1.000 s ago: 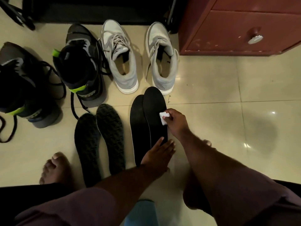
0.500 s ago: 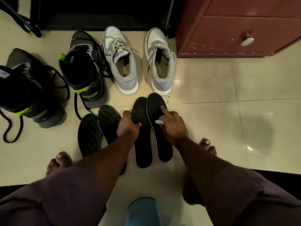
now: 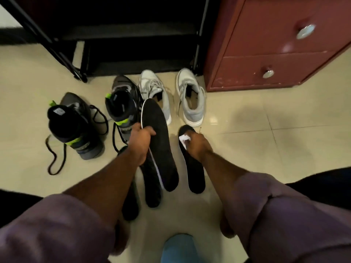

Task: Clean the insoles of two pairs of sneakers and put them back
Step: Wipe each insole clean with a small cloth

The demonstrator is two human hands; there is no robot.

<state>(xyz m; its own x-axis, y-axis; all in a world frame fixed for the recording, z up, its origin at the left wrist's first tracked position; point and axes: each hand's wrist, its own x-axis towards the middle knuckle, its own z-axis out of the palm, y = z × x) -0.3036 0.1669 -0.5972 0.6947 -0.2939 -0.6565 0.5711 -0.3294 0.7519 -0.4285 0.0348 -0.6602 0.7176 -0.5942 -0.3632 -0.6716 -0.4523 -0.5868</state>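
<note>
My left hand [image 3: 140,141] grips a smooth black insole [image 3: 161,149] by its edge and holds it lifted above the floor, toe toward the grey sneakers. My right hand [image 3: 197,145] pinches a small white wipe [image 3: 183,138] against a second smooth black insole [image 3: 195,179] that lies flat on the tiles. Two textured dark insoles [image 3: 152,192] lie partly under the lifted one and my left forearm. A grey pair of sneakers [image 3: 191,103] stands beyond the insoles. A black pair with green accents [image 3: 76,128] stands to the left, laces loose.
A dark red drawer cabinet [image 3: 275,54] stands at the back right. A black metal rack [image 3: 123,44] fills the back. A blue object [image 3: 178,247] sits at the bottom centre. My bare foot [image 3: 227,227] rests below the right arm. Pale tiles [image 3: 284,139] spread to the right.
My left hand has taken hold of the left smooth insole and raised it off the floor. My right hand with the wipe has stayed on the other insole. The view has tilted upward.
</note>
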